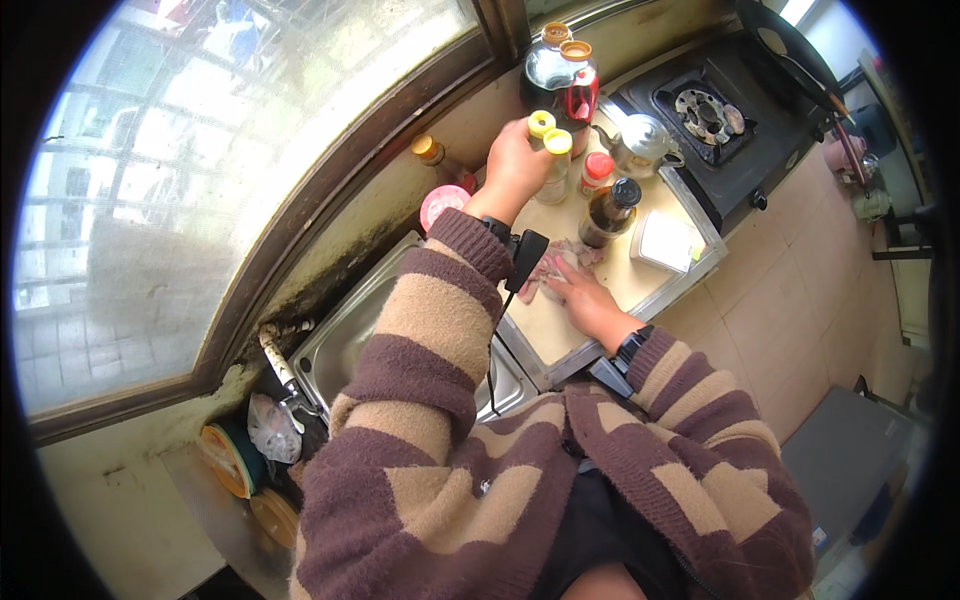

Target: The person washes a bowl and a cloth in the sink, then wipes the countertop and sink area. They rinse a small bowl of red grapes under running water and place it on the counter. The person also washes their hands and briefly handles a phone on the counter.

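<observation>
My left hand [517,166] is closed around a jar with a yellow lid [541,123], at the back of the beige countertop [559,341]. Touching it on the right stands a clear jar with another yellow lid [557,142]. My right hand [587,296] rests on a crumpled cloth [559,266] with its fingers spread. Beyond that hand stand a dark glass bottle with a black cap [609,214], a small jar with a red lid [597,171] and a white box-like container [664,241]. The lower part of the held jar is hidden by my fingers.
A metal kettle [643,142] stands beside the black gas stove [709,112], which has a wok [795,56] at its far end. Large jars [551,67] line the back wall. Left of the counter are a steel sink [349,330], a pink round lid [444,204] and an orange-capped bottle [435,154].
</observation>
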`<act>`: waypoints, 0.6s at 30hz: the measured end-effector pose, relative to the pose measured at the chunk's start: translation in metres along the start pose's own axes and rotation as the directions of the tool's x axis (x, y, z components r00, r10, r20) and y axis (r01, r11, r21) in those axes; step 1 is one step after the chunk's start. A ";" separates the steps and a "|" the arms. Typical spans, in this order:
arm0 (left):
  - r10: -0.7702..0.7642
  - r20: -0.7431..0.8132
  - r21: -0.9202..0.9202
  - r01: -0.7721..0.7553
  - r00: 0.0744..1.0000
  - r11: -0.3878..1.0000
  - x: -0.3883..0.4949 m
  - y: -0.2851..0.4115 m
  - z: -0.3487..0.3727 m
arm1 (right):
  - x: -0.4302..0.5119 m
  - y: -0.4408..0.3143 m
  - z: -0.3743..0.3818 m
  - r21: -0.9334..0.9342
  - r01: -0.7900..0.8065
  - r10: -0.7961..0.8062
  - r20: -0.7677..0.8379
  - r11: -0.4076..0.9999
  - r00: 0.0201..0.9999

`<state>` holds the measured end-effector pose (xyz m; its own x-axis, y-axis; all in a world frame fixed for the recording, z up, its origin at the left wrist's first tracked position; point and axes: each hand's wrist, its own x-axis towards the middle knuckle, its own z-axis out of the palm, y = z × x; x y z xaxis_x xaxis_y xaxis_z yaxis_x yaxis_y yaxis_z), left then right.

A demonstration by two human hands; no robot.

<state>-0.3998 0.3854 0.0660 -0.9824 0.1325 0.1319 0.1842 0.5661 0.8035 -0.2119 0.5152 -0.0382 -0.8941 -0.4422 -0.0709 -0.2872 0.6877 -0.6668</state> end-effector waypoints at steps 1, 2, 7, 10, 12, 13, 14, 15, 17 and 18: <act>-0.004 -0.024 -0.024 0.003 1.000 1.000 0.000 -0.002 -0.002 | 0.005 0.000 0.004 -0.027 -0.016 0.016 -0.016 1.000 1.000; -0.009 -0.046 -0.046 0.007 0.999 0.999 -0.002 -0.002 -0.007 | 0.010 0.000 0.008 -0.047 -0.030 0.029 -0.036 0.998 0.999; 0.075 -0.244 -0.264 -0.141 0.967 0.954 -0.030 0.035 -0.059 | 0.048 -0.003 0.028 0.075 -0.068 0.088 -0.304 0.995 0.949; 0.179 -0.289 -0.219 -0.246 0.941 0.944 -0.043 0.070 -0.099 | 0.097 -0.011 0.026 0.077 -0.055 0.085 -0.463 0.995 0.882; 0.171 -0.305 -0.242 -0.250 0.937 0.937 -0.051 0.087 -0.120 | 0.136 -0.014 0.018 -0.022 -0.015 0.002 -0.519 1.000 0.855; 0.123 -0.308 -0.255 -0.206 0.943 0.945 -0.055 0.093 -0.129 | 0.155 -0.012 0.010 0.027 -0.012 0.023 -0.434 1.000 0.901; 0.051 -0.292 -0.260 -0.131 0.955 0.957 -0.059 0.097 -0.137 | 0.174 -0.008 0.001 0.062 0.014 0.009 -0.354 0.998 0.935; 0.036 -0.292 -0.282 -0.122 0.956 0.952 -0.062 0.098 -0.142 | 0.187 -0.010 0.000 0.117 -0.020 0.050 -0.264 0.993 0.963; 0.051 -0.303 -0.305 -0.147 0.952 0.941 -0.068 0.096 -0.147 | 0.194 -0.015 0.004 0.102 -0.210 0.227 -0.217 0.972 0.949; 0.043 -0.290 -0.258 -0.122 0.956 0.958 -0.070 0.092 -0.149 | 0.193 -0.016 0.006 0.173 -0.247 0.288 -0.284 0.953 0.914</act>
<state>-0.3183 0.3070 0.2174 -0.9403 -0.0853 0.3294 0.2879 0.3165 0.9039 -0.3782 0.4158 -0.0455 -0.9980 -0.0425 -0.0462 0.0062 0.6649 -0.7469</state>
